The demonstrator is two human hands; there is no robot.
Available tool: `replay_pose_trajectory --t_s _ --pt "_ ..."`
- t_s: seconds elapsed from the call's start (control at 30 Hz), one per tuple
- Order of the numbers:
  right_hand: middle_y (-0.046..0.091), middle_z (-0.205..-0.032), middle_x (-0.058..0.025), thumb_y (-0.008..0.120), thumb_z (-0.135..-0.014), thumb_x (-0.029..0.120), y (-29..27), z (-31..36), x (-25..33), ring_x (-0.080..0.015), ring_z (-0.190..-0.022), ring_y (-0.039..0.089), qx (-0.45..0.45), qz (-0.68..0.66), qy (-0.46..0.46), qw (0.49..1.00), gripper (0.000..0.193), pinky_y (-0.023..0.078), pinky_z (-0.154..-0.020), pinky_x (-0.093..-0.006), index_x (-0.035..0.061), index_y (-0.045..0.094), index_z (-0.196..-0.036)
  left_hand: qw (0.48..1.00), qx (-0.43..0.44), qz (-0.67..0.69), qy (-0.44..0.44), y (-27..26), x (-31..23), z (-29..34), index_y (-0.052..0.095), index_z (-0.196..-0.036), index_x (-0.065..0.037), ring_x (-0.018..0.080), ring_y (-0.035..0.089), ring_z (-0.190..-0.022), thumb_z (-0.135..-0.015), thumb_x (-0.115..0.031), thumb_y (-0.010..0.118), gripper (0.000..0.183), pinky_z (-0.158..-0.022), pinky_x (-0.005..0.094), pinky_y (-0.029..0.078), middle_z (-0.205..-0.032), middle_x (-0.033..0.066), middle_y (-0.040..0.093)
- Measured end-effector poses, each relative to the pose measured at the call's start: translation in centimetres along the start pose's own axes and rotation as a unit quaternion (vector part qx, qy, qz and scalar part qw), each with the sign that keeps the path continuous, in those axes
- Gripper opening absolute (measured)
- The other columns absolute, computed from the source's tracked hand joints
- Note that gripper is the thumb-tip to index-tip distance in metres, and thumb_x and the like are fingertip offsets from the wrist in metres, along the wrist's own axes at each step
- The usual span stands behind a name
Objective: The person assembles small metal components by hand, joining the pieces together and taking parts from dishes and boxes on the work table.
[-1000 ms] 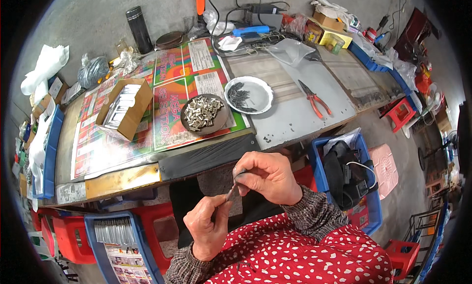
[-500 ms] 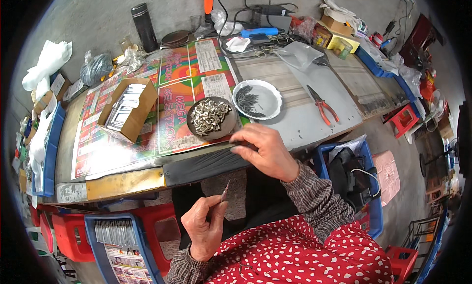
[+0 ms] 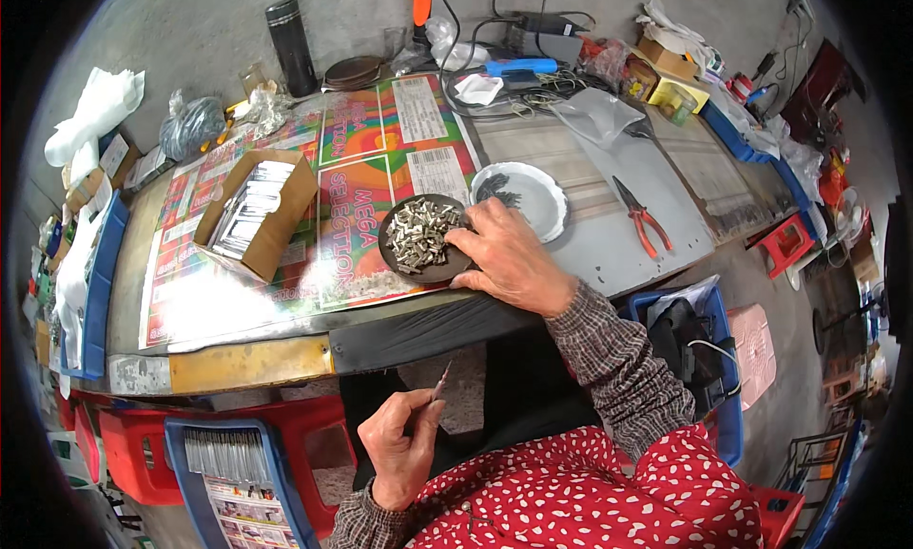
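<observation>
My left hand (image 3: 399,446) is closed in a pinch on a thin, pointed metal piece (image 3: 443,380), its tip up, in front of the table edge. A shallow dark dish (image 3: 456,263) on the table holds many short silvery metal tubes (image 3: 418,231). My right hand (image 3: 514,259) lies over that dish's right rim, thumb and index finger apart, fingertips close to the tubes. Beside it stands a white dish (image 3: 563,211) with thin dark pieces (image 3: 501,188), partly covered by my right hand.
Left of the dishes is an open cardboard box (image 3: 295,211) filled with slim pale items. Red-handled pliers (image 3: 645,221) lie to the right. Cables and a blue-handled tool (image 3: 520,66) are at the back. A blue tray (image 3: 276,492) with metal rods rests at lower left.
My right hand has moved forward from the table's front edge to the dark dish, and its fingers have spread. My left hand still pinches the thin piece. The view has shifted slightly.
</observation>
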State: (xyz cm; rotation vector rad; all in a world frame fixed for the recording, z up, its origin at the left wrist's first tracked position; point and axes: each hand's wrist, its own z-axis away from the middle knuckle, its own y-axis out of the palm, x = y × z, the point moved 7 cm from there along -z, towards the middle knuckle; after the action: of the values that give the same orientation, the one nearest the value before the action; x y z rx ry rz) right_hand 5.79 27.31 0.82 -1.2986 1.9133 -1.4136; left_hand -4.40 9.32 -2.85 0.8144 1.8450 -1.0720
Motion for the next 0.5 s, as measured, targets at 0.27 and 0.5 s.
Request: replay_pose_trajectory --t_s 0.27,0.5 --pt "0.051 -0.105 -0.0125 0.073 -0.064 0.036 0.07 -0.71 -0.55 -0.0297 -0.098 0.046 0.025 0.027 -0.024 0.999 0.055 0.039 -0.08 -0.0412 0.0076 0.056 -0.108 1.0 0.002 0.002 -0.003 0.25 0.31 -0.37 0.062 -0.082 0.002 0.0062 0.053 -0.053 -0.075 0.003 0.066 0.008 -0.048 0.02 0.04 -0.064 0.0043 0.059" --pt "0.052 -0.101 -0.0109 0.074 -0.064 0.036 0.04 -0.85 -0.49 -0.0282 -0.098 0.046 0.01 0.035 -0.044 0.998 0.052 0.039 -0.08 -0.0405 0.0059 0.057 -0.104 1.0 0.012 -0.001 0.001 0.58 0.35 -0.33 0.063 -0.082 0.002 0.0061 0.052 -0.053 -0.076 0.003 0.066 0.007 -0.048 0.0201 0.04 -0.066 0.0043 0.06"
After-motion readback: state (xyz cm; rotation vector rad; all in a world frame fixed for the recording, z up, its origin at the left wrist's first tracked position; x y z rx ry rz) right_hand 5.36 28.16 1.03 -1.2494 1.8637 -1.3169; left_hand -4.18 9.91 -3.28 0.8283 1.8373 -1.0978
